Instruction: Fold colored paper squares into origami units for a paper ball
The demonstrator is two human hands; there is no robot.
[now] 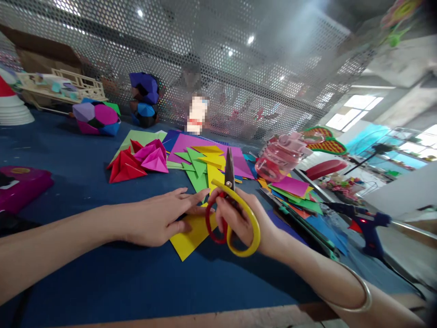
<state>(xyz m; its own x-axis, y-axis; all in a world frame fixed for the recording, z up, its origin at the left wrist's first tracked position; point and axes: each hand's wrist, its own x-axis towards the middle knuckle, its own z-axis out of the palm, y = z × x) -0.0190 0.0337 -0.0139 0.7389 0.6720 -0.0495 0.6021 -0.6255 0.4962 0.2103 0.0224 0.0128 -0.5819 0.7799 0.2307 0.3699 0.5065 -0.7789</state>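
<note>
A yellow paper sheet [187,237] lies on the blue table in front of me. My left hand [153,218] rests on its upper left part, fingers apart and stretched toward the right. My right hand [242,221] is wrapped round scissors [251,221] with one yellow and one red handle loop, their blades pointing away from me. The fingers of my right hand reach the sheet's right side. Just beyond lie cut green paper pieces [196,166] and yellow pieces [215,159] on a purple sheet [184,142]. Red folded paper [126,166] and pink folded paper [153,156] stand left of them.
At the right are a clear pink bottle [278,157], stacked coloured papers [293,187], a long dark cutter [297,223] and a blue glue gun [370,228]. Paper polyhedra [97,118] and a magenta object [25,187] sit left. A perforated metal screen [218,59] rises behind.
</note>
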